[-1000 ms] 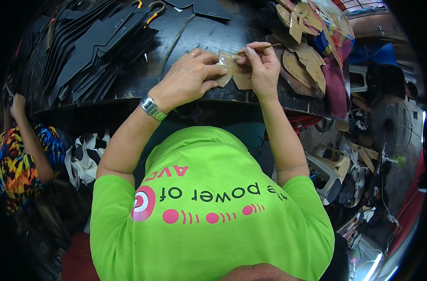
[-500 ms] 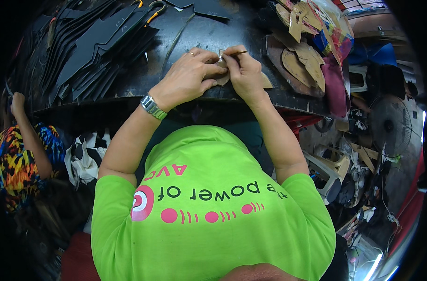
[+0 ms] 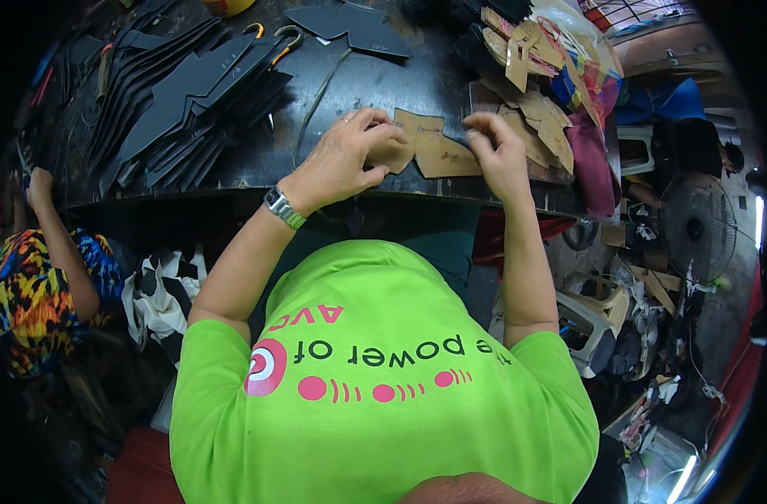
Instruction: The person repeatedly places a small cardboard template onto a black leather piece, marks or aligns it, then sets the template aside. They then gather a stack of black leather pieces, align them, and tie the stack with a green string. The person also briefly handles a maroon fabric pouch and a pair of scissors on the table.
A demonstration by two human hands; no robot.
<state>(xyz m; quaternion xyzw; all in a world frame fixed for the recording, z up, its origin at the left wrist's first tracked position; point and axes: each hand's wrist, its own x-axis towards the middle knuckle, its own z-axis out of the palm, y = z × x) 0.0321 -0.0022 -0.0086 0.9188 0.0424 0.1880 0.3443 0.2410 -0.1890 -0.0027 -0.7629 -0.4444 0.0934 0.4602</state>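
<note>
My left hand (image 3: 345,160) curls over a small rounded brown card piece (image 3: 394,157), its fingertips and thumb gripping it; part of the piece is under the hand. Against its right side lies a larger, angular brown card template (image 3: 444,154), flat on the dark table (image 3: 383,76) by the front edge. My right hand (image 3: 503,155) hovers just past the template's right end. Its fingers are bent, with a gap between thumb and index finger and nothing visible in it.
Stacked black cut panels (image 3: 186,97) cover the table's left side, with orange-handled tools (image 3: 287,46) on top. Another black panel (image 3: 350,29) lies at the back. Brown templates (image 3: 543,126) pile up at right, beside a maroon cloth (image 3: 592,164). Another person's arm (image 3: 60,244) is at far left.
My right hand has moved right, away from the left hand, and the thin stick it held is out of sight. The brown pieces are now uncovered. The whole view has shifted slightly.
</note>
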